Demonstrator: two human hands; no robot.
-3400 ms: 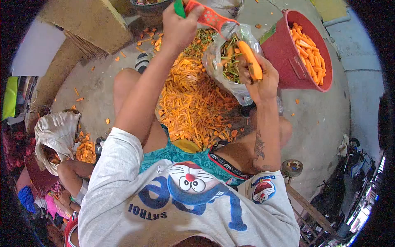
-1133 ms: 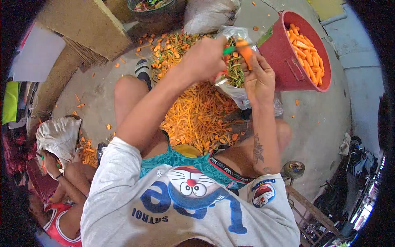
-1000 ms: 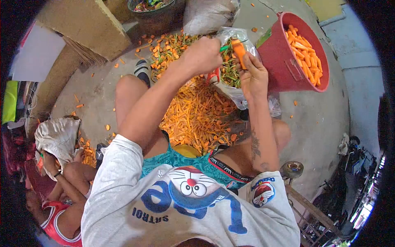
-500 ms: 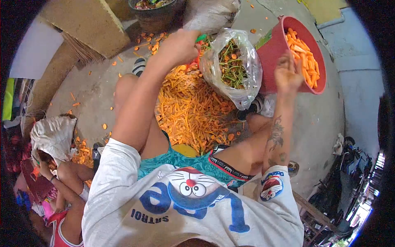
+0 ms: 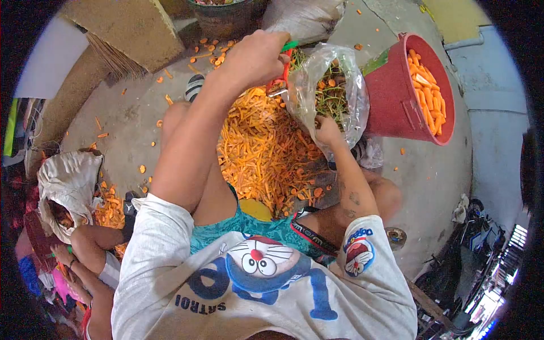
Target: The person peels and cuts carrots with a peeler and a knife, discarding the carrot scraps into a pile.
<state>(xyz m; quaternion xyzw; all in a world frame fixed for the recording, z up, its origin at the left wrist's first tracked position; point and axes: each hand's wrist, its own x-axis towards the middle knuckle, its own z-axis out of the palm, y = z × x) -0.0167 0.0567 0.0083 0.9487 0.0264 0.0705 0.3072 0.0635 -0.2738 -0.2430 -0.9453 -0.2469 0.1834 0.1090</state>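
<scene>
My left hand [image 5: 263,55] is closed round a green-handled tool [image 5: 290,45], whose working end I cannot make out. A red strip [image 5: 286,63] hangs just below that hand. My right hand [image 5: 330,132] reaches into the mouth of a clear plastic bag [image 5: 356,107], its fingers curled against the contents; what they grip is hidden. Green stems [image 5: 331,102] and a few orange carrot ends show inside the bag. Between my legs lies a broad heap of carrot peelings [image 5: 255,147]. Right of the bag, a tilted red bucket [image 5: 391,99] holds several peeled carrots [image 5: 428,96].
A dark tub [image 5: 224,20] and a pale sack [image 5: 300,20] stand at the back. Carrot slices [image 5: 212,48] litter the concrete floor [image 5: 130,124]. At lower left, another person's hand [image 5: 61,254] is beside a white sack [image 5: 68,184]. A broom [image 5: 113,56] leans at upper left.
My right hand has moved left from the bucket's rim, where it was open, into the plastic bag. My left hand keeps the green-handled tool. The view has shifted slightly.
</scene>
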